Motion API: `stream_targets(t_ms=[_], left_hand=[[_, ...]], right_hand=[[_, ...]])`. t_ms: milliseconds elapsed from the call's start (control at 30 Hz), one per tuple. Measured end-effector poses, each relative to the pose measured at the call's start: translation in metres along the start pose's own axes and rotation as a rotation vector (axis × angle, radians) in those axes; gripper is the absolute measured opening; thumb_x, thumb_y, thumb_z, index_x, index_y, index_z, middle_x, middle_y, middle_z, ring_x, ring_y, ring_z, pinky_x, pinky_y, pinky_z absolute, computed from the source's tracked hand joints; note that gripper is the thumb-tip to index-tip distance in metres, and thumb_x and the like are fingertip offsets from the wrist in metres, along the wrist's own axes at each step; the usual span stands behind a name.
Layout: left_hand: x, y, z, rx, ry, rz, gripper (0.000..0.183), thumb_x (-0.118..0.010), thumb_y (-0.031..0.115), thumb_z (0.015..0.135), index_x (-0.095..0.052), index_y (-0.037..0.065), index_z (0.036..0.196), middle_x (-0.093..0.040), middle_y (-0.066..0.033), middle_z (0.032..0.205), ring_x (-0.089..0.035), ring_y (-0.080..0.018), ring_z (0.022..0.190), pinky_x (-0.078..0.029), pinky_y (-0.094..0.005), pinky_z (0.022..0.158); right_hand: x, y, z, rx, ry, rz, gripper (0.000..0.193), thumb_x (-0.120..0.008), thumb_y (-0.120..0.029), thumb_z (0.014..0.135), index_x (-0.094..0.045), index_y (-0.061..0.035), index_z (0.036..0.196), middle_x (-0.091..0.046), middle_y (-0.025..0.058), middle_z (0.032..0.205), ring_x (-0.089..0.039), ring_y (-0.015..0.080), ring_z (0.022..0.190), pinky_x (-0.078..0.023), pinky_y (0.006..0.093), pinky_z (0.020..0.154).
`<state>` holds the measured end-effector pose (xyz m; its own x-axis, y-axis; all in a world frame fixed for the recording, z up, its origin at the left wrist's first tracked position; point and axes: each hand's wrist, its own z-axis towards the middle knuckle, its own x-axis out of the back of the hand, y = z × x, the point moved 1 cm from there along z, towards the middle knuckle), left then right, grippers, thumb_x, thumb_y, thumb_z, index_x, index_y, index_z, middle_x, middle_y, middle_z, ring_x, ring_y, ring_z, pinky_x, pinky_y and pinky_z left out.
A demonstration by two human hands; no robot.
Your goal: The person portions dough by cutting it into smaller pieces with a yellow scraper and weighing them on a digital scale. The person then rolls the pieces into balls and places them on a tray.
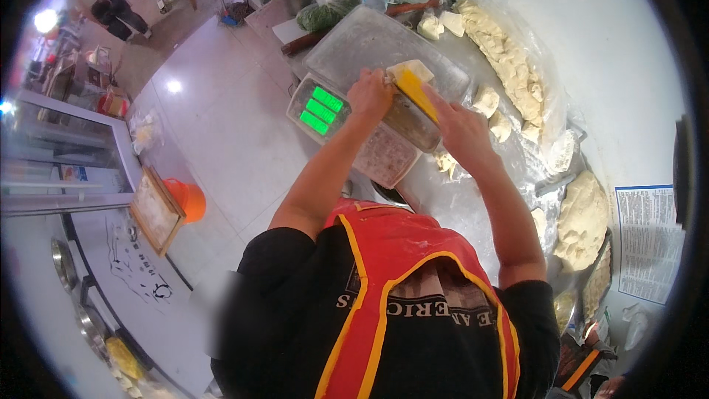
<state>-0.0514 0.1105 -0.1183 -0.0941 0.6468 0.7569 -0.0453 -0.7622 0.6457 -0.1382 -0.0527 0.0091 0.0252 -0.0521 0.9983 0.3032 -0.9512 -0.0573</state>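
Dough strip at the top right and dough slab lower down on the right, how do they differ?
Shape: the dough strip is long and narrow; the dough slab is broad and compact. Surface: the strip is lumpy, the slab smoother. Place: the strip lies farther from the person, the slab nearer. Both are pale, yellowish dough.

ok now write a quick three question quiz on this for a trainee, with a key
1. Which hand holds the yellow scraper?
2. True or false: the readouts on the digital scale are lit red.
3. Fill in the colour: the bucket beside the wood-framed board is ____.

Key:
1. The right hand.
2. False; they are lit green.
3. Orange.
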Motion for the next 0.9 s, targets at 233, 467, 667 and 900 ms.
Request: stream_targets(t_ms=[233,467,667,900], left_hand=[[0.043,-0.037,0.036,0.374,-0.226,-0.933,0.015,-0.057,0.012,0.077,-0.056,0.005,0.090,-0.064,-0.0080,0.088,-0.063,-0.0242,0.074,-0.046,-0.0330,0.059],[0.088,-0.027,0.053,0.438,-0.198,-1.400,0.016,-0.057,0.014,0.080,-0.056,0.005,0.094,-0.061,-0.0055,0.078,-0.060,-0.0175,0.069,-0.042,-0.0229,0.049],[0.095,-0.047,0.073,0.318,-0.453,-0.987,0.027,-0.059,0.028,0.086,-0.060,0.005,0.100,-0.061,-0.0031,0.081,-0.060,-0.0124,0.072,-0.042,-0.0233,0.050],[0.055,-0.006,0.063,0.178,-0.588,-0.497,0.038,-0.067,0.035,0.081,-0.065,0.000,0.095,-0.062,-0.0044,0.072,-0.054,-0.0116,0.056,-0.040,-0.0259,0.049]], right_hand=[[0.037,0.049,-0.089,-0.303,0.223,0.471,0.057,-0.055,-0.004,0.085,-0.043,-0.0182,0.138,-0.066,0.0174,0.102,-0.067,0.0305,0.086,-0.053,0.0381,0.076],[0.012,0.043,-0.121,-0.374,0.466,0.628,0.052,-0.053,-0.003,0.088,-0.042,-0.0099,0.138,-0.060,0.0203,0.119,-0.061,0.0251,0.106,-0.047,0.0327,0.089],[-0.001,0.037,-0.126,-0.384,0.521,0.706,0.051,-0.052,-0.002,0.088,-0.042,-0.0070,0.138,-0.057,0.0198,0.124,-0.059,0.0225,0.109,-0.046,0.0332,0.091],[-0.003,0.035,-0.136,-0.430,0.532,0.664,0.052,-0.053,-0.003,0.088,-0.042,-0.0090,0.138,-0.060,0.0197,0.120,-0.060,0.0205,0.104,-0.048,0.0328,0.088]])
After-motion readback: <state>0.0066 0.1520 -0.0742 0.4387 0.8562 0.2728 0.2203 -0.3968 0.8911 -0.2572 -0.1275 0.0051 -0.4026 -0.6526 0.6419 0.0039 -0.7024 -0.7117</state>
